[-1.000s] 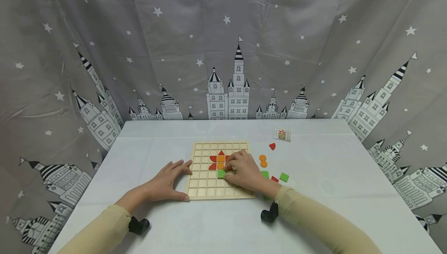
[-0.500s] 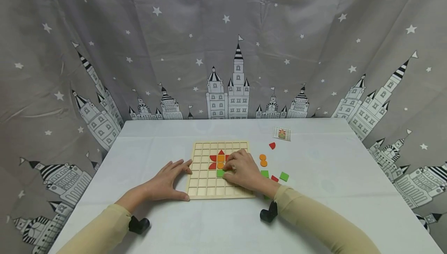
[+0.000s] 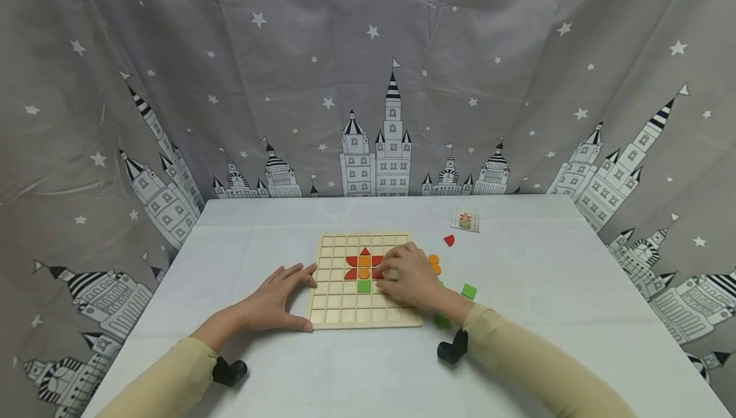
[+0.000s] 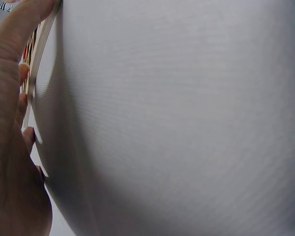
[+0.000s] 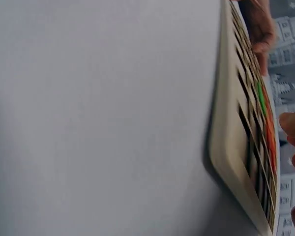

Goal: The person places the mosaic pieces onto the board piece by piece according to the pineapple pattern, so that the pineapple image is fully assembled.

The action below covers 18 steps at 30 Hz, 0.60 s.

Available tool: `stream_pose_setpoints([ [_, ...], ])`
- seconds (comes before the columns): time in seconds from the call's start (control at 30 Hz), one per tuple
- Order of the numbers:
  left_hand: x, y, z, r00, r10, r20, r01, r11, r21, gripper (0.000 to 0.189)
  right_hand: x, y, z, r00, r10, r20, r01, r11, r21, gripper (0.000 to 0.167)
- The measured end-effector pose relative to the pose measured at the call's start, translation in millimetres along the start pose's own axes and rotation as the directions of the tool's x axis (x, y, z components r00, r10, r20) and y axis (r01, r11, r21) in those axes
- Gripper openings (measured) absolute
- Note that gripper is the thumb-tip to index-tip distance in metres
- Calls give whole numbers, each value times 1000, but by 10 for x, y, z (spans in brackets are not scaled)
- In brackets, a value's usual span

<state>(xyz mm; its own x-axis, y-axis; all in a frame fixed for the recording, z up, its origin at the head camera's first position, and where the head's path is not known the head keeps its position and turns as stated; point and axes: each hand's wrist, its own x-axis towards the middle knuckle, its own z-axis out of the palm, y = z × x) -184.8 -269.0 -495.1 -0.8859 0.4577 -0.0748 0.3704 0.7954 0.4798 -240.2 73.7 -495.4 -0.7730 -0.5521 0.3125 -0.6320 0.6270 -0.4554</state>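
A pale wooden grid board (image 3: 339,317) lies on the white table. In its cells sit several red pieces (image 3: 351,274), an orange square (image 3: 365,261), an orange circle (image 3: 364,273) and a green square (image 3: 364,286). My left hand (image 3: 267,303) rests along the board's left edge, thumb at the near corner and fingers spread; the left wrist view (image 4: 14,137) shows its fingertips against the rim. Over the board's right part is my right hand (image 3: 411,277), fingers loosely bent, with nothing seen between them; it hides some cells. The right wrist view shows its fingertips (image 5: 292,123) above the board.
Right of the board lie orange circles (image 3: 434,264), a red piece (image 3: 449,240) and green squares (image 3: 468,291), some partly behind my right hand. Farther back is a small pattern card (image 3: 464,220). A grey castle-print curtain (image 3: 368,85) hangs behind the table.
My right hand has left the green square, which now lies fully visible in its cell, and has shifted right. The left hand stays in place.
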Motion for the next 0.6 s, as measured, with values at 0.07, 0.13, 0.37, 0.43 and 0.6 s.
stream_pose_setpoints([
  [0.07,5,1,1,1000,-5,4,5,1000,3,80,-21,76,-114,999,50,9,-50,999,22,16],
  [0.13,12,-1,3,1000,-8,6,8,1000,5,80,-48,179,-229,997,80,10,-80,996,27,18],
  [0.37,22,-5,15,1000,-22,8,22,1000,8,82,-194,534,-532,995,103,-3,-103,994,-46,22],
  [0.43,22,-7,19,1000,-23,8,23,1000,9,82,-230,613,-588,992,123,5,-123,991,-60,23],
  [0.6,16,-15,16,1000,-7,-1,7,1000,4,81,-300,795,-660,979,201,38,-198,978,-72,28],
])
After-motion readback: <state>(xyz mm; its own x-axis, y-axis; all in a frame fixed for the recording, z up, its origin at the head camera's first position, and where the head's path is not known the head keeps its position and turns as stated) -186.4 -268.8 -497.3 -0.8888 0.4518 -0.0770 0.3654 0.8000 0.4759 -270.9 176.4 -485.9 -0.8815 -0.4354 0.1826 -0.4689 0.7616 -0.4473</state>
